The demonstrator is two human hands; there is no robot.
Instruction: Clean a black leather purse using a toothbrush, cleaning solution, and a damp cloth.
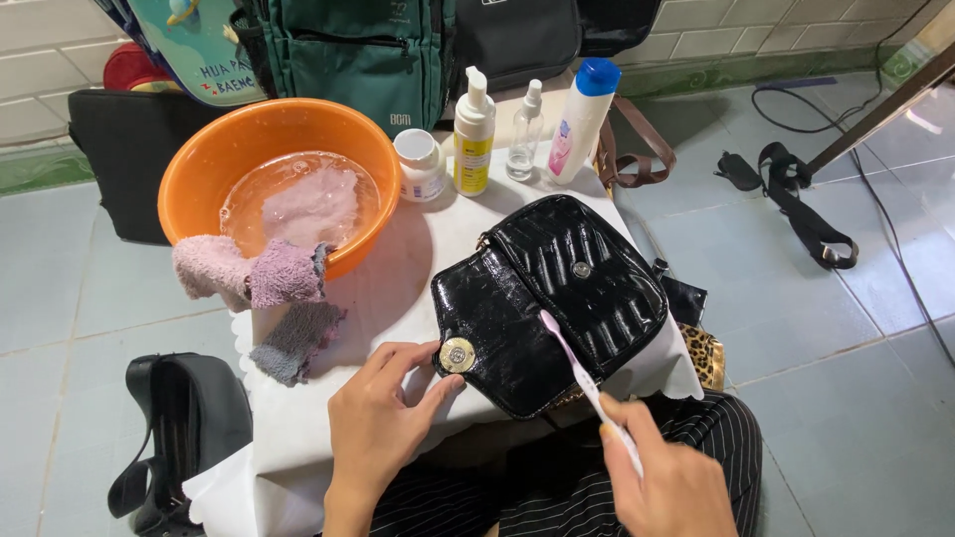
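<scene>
A glossy black quilted handbag (557, 288) lies on a white cloth-covered table (398, 268), its flap open toward me. My left hand (383, 423) pinches the flap's lower corner beside a round gold clasp (457, 355). My right hand (662, 477) grips a pink and white toothbrush (582, 370), whose bristle head rests on the flap near the middle of the bag.
An orange basin (199, 169) with water and a soaked cloth stands at the back left, with pink and grey rags (264, 278) draped over its rim. Several bottles (475, 134) line the table's far edge. Bags sit behind, a black bag (179, 428) lies on the floor at left, and straps (796, 199) at right.
</scene>
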